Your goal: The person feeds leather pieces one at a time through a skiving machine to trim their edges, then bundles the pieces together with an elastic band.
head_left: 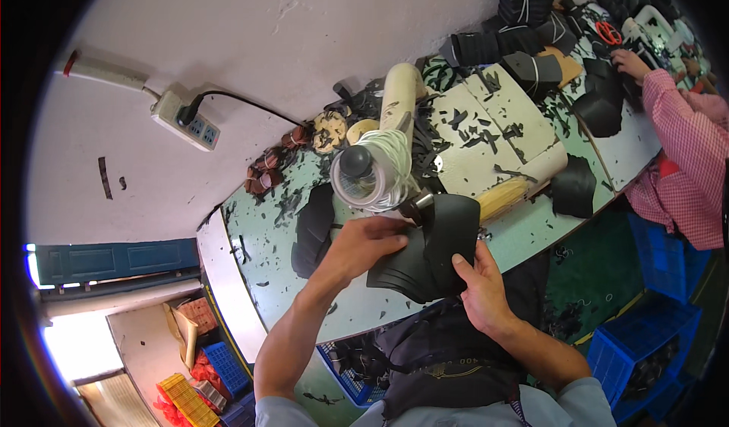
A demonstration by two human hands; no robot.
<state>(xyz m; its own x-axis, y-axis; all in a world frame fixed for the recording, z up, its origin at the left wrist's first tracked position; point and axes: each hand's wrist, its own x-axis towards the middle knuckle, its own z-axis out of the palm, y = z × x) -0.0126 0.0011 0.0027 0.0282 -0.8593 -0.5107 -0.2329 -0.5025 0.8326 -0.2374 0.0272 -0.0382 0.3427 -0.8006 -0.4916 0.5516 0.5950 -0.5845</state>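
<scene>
My right hand point(484, 292) pinches the edge of a curved black leather-like piece point(454, 226), its thumb on top. Beneath that piece lie more black pieces point(402, 279) in a fanned stack, their layered edges toward me. My left hand point(370, 246) is closed at the upper left of the stack, thumb and fingers about its edge; the fingertips are partly hidden. Both hands are just in front of a cream sewing-type machine point(524, 127), whose metal working part point(416, 205) meets the black piece. White cord point(395, 161) is wound round its cylindrical end.
More black pieces point(313, 230) lie left of my hands. Black scraps point(474, 127) litter the machine and table point(266, 275). Tied black bundles point(525, 2) stand at the back. A power strip point(186, 121) hangs on the wall. At right, a person in a checked sleeve point(687, 123) works near blue crates point(645, 343).
</scene>
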